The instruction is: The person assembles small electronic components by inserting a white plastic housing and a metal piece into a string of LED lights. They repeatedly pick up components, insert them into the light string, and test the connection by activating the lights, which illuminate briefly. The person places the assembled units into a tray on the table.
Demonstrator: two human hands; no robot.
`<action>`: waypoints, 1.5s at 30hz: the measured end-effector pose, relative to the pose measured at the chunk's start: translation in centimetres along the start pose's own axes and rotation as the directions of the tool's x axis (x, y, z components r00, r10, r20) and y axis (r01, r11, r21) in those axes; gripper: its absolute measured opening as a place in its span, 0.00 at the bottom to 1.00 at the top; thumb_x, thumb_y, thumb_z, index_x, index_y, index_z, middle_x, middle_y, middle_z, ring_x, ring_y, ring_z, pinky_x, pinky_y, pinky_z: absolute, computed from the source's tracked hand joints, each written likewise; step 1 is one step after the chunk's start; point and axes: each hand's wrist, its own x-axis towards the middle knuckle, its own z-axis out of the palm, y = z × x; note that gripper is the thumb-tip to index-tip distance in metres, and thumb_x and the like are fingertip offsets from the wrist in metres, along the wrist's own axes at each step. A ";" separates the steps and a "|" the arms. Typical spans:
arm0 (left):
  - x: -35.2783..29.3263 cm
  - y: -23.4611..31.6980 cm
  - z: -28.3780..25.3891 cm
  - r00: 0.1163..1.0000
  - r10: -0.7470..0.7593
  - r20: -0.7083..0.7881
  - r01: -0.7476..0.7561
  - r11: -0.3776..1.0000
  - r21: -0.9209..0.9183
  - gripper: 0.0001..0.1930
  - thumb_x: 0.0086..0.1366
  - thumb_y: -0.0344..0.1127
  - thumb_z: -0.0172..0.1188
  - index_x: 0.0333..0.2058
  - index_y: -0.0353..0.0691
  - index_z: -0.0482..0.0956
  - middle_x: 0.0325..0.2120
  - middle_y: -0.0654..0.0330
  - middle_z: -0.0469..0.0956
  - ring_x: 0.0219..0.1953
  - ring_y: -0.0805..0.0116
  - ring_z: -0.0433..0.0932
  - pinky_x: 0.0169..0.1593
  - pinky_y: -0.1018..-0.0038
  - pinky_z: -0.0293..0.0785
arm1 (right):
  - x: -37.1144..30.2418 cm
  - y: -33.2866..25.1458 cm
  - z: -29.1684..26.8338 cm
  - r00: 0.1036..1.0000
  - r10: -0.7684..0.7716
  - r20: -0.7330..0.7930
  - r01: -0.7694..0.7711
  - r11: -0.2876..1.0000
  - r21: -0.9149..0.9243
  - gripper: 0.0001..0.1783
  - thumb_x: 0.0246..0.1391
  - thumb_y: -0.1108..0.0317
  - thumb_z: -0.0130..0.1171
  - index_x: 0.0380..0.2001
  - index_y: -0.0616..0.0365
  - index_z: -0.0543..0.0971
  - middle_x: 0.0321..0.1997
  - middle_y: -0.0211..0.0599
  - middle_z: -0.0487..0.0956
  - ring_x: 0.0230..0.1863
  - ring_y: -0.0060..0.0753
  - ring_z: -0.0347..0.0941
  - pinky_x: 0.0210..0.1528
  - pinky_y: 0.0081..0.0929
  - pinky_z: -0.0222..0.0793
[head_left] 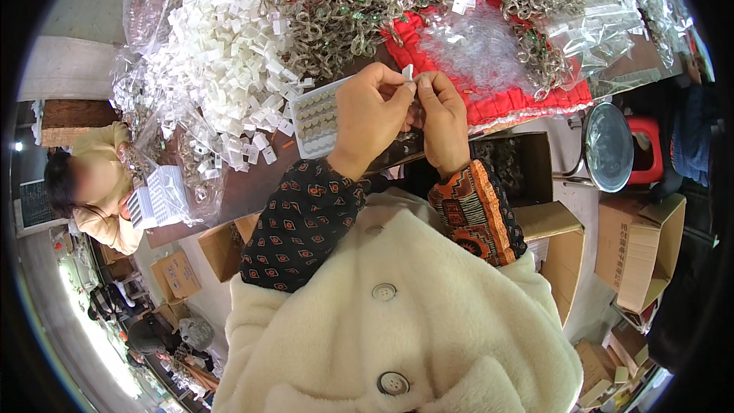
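Observation:
My left hand [371, 111] and my right hand [443, 118] meet over the front edge of the work table. Between their fingertips is a small white plastic piece [408, 72], pinched by the left thumb and forefinger. The right thumb and forefinger close at its lower end; whether they grip the same piece or something smaller is hidden. Just left of my left hand lies a white tray [303, 131] with rows of small round greyish pieces. Behind my hands spreads a red quilted cloth [489, 111] bearing a heap of clear thin plastic pieces [478, 42].
A large pile of white plastic pieces [222, 46] covers the table's left. Tangled wire strings with small green boards [359, 8] heap at the back. Clear plastic bags [604, 38] lie right. Cardboard boxes [556, 237] and a round stool [608, 145] stand beside me. Another person [99, 183] sits left.

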 end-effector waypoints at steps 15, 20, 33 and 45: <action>-1.7 0.6 -2.5 0.999 -0.053 -0.012 0.045 0.935 -0.352 0.06 0.67 0.26 0.59 0.39 0.30 0.75 0.29 0.56 0.80 0.25 0.71 0.81 0.27 0.76 0.81 | -0.8 0.1 1.2 0.928 -0.357 0.105 0.341 0.703 -0.625 0.12 0.70 0.69 0.44 0.44 0.63 0.76 0.38 0.34 0.78 0.39 0.24 0.73 0.44 0.23 0.70; -3.7 0.0 -4.1 0.990 -0.131 0.061 0.143 0.823 -0.550 0.08 0.68 0.25 0.58 0.44 0.30 0.75 0.33 0.55 0.80 0.29 0.68 0.82 0.34 0.73 0.83 | -0.9 -0.1 1.3 0.892 -0.423 0.158 0.424 0.665 -0.614 0.10 0.67 0.72 0.46 0.43 0.63 0.77 0.49 0.50 0.79 0.50 0.45 0.76 0.54 0.32 0.69; -8.2 -1.3 -6.0 1.000 0.024 -0.013 -0.027 0.867 -0.498 0.12 0.65 0.23 0.61 0.47 0.33 0.78 0.38 0.56 0.82 0.36 0.70 0.82 0.42 0.73 0.82 | -4.9 -2.5 3.7 0.951 -0.240 0.197 0.306 0.827 -0.471 0.07 0.58 0.74 0.62 0.38 0.63 0.77 0.35 0.32 0.77 0.39 0.21 0.73 0.43 0.22 0.70; -20.3 -2.4 -13.3 0.829 0.245 -0.503 -0.214 0.970 0.119 0.12 0.58 0.23 0.66 0.42 0.32 0.81 0.36 0.57 0.81 0.37 0.71 0.82 0.41 0.74 0.79 | -7.7 2.8 12.4 0.671 0.288 0.683 0.082 0.887 -0.455 0.06 0.61 0.73 0.59 0.35 0.65 0.75 0.31 0.32 0.78 0.31 0.20 0.73 0.34 0.17 0.69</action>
